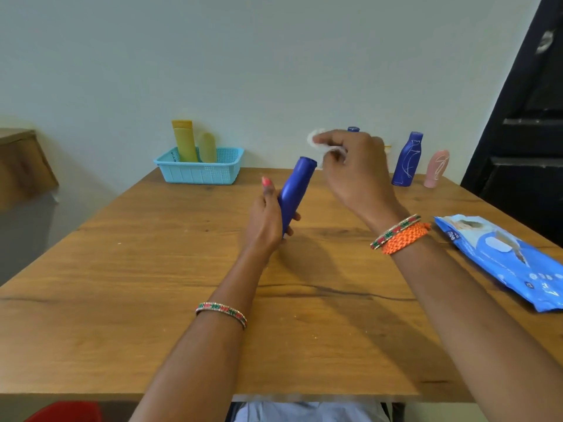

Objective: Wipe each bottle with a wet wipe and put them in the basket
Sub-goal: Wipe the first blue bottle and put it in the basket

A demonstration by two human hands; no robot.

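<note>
Holding a slim dark-blue plastic bottle point(295, 193) tilted above the wooden worktop point(152, 269), left hand point(265, 217) wrapped round its lower end.

Long axis leaning up and away to the right, top end just beside the right hand point(350, 166), fingers pinching a crumpled white wet wipe point(320, 144); pale-blue plastic basket point(199, 173) well apart, far left.

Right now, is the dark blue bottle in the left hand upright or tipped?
Tipped. The dark blue bottle leans up and to the right, off the table, gripped low by the left hand.
</note>
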